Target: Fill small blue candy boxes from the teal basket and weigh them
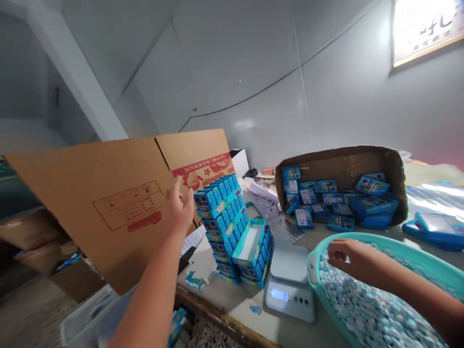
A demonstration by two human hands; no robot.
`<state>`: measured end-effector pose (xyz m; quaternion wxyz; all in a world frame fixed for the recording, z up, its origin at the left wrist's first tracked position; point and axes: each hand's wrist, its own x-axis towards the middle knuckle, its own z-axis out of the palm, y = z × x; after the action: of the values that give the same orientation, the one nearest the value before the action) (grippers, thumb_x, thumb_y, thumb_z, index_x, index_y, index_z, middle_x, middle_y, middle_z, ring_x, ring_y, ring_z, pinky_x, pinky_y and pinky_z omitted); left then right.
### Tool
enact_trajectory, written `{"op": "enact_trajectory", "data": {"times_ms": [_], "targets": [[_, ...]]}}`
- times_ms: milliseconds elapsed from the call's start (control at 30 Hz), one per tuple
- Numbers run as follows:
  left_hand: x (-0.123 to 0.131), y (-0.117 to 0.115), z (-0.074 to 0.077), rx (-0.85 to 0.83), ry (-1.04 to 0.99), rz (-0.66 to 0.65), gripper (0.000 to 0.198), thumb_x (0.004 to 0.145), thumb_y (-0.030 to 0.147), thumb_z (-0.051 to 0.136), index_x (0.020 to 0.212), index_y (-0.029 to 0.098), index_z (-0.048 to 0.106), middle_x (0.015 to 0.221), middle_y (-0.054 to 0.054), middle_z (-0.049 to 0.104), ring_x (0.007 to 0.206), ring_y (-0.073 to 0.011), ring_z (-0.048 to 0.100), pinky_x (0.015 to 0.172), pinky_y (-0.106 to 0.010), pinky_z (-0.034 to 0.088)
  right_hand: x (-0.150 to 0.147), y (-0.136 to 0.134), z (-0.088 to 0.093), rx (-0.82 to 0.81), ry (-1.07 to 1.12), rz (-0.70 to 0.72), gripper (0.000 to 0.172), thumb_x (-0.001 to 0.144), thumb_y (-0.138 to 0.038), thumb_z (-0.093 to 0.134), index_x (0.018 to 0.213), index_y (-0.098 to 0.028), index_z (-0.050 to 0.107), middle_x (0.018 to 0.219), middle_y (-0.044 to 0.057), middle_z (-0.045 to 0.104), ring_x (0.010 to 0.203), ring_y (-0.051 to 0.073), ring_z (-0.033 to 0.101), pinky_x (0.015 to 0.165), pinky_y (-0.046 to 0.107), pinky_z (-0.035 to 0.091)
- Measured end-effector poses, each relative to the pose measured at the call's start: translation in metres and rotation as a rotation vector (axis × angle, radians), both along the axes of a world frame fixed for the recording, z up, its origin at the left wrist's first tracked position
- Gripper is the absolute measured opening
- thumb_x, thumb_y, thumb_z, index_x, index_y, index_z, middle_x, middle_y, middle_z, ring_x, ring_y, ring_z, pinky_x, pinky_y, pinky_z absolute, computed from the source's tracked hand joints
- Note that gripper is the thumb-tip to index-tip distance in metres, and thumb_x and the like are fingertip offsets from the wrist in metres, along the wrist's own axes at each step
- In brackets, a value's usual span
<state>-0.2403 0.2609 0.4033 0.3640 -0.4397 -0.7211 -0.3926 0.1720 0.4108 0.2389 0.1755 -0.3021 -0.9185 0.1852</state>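
Left hand (179, 209) raised beside the stack of blue boxes (221, 217), before a cardboard carton (108, 203), grip released — right hand (344, 258) inside the teal basket (366, 236) over pale candies (362, 314), grip curled, contents unclear, digital scale (290, 278) between them on the surface (232, 299)

Worktable (232, 302), blue box stack (221, 217), digital scale (290, 285), teal basket (395, 241), cardboard tray (344, 166), papers (261, 193)

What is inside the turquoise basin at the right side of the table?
Many small pale blue and white round pieces fill the basin, and the right hand rests on them. The basin's bottom is covered by the pieces, so it cannot be seen.
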Motion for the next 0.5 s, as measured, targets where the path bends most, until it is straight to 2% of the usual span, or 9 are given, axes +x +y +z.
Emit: {"op": "enact_trajectory", "data": {"times_ms": [67,133,167,267,367,500], "targets": [[-0.012,0.012,0.012,-0.209,-0.037,-0.047,0.051,0.093,0.054,0.041,0.116,0.018,0.071,0.087,-0.006,0.060,0.079,-0.0205,0.060,0.079,-0.035,0.050,0.000,0.001,-0.002,-0.014,-0.023,-0.001,0.019,0.090,-0.024,0.050,0.077,-0.020,0.064,0.081,0.007,0.070,0.072,0.019,0.061,0.066,0.030,0.038],[-0.021,0.018,0.015,-0.327,-0.050,-0.098,0.051,0.091,0.055,0.042,0.099,0.019,0.077,0.084,-0.006,0.060,0.080,-0.0204,0.062,0.081,-0.034,0.051,0.001,0.002,-0.003,-0.022,-0.047,-0.008,0.021,0.090,-0.024,0.049,0.080,-0.019,0.067,0.083,0.007,0.070,0.074,0.020,0.062,0.066,0.031,0.038],[-0.024,0.018,0.016,-0.338,-0.050,-0.110,0.050,0.089,0.055,0.044,0.099,0.019,0.077,0.086,-0.006,0.061,0.082,-0.0207,0.062,0.084,-0.035,0.051,0.001,0.003,-0.003,-0.023,-0.059,-0.009,0.021,0.090,-0.025,0.049,0.080,-0.019,0.067,0.083,0.007,0.070,0.074,0.020,0.062,0.066,0.031,0.038],[-0.023,0.002,0.011,-0.263,-0.011,-0.082,0.053,0.088,0.055,0.048,0.120,0.020,0.071,0.100,-0.007,0.059,0.086,-0.0203,0.061,0.088,-0.036,0.050,0.000,0.002,-0.002,-0.002,-0.054,-0.001,0.023,0.091,-0.025,0.047,0.076,-0.019,0.063,0.081,0.007,0.068,0.071,0.019,0.060,0.065,0.030,0.037],[-0.011,-0.022,-0.006,-0.104,0.080,-0.045,0.047,0.094,0.049,0.045,0.124,0.023,0.068,0.091,-0.004,0.057,0.074,-0.0170,0.057,0.078,-0.033,0.049,0.000,0.000,0.001,-0.004,-0.030,0.001,0.026,0.094,-0.028,0.046,0.073,-0.019,0.058,0.079,0.006,0.066,0.069,0.018,0.058,0.064,0.030,0.037],[0.003,-0.032,-0.047,-0.060,0.163,-0.034,0.043,0.094,0.042,0.048,0.124,0.017,0.067,0.084,-0.004,0.058,0.078,-0.0193,0.058,0.076,-0.032,0.047,-0.001,-0.002,0.005,-0.024,-0.039,-0.011,0.026,0.094,-0.029,0.044,0.072,-0.020,0.056,0.079,0.006,0.067,0.069,0.019,0.059,0.064,0.030,0.037]]}}
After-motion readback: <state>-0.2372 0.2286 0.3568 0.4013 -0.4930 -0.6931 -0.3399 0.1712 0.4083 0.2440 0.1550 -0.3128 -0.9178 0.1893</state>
